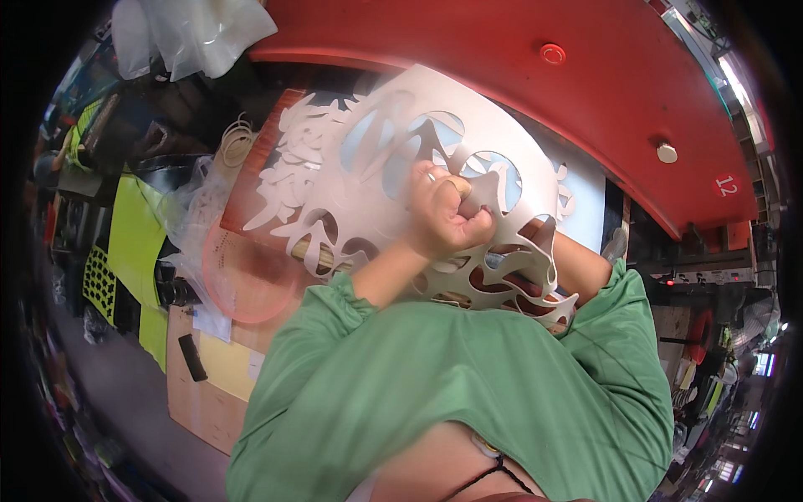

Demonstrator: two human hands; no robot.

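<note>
In the head view, my left hand [452, 209] pinches a strip of the white sheet [483, 117] full of holes, which spreads out under and around my fist, one end by my tummy and the other toward the red machine [435, 29]. My right arm [581, 266] goes behind the sheet, so I cannot tell what my right hand there does. A white number [726, 185] is on the red machine, but I can read no brand.

Looks down from the head, close above a white sheet [485, 117], with green shirt [452, 368] near and red machine [452, 29] far.
</note>
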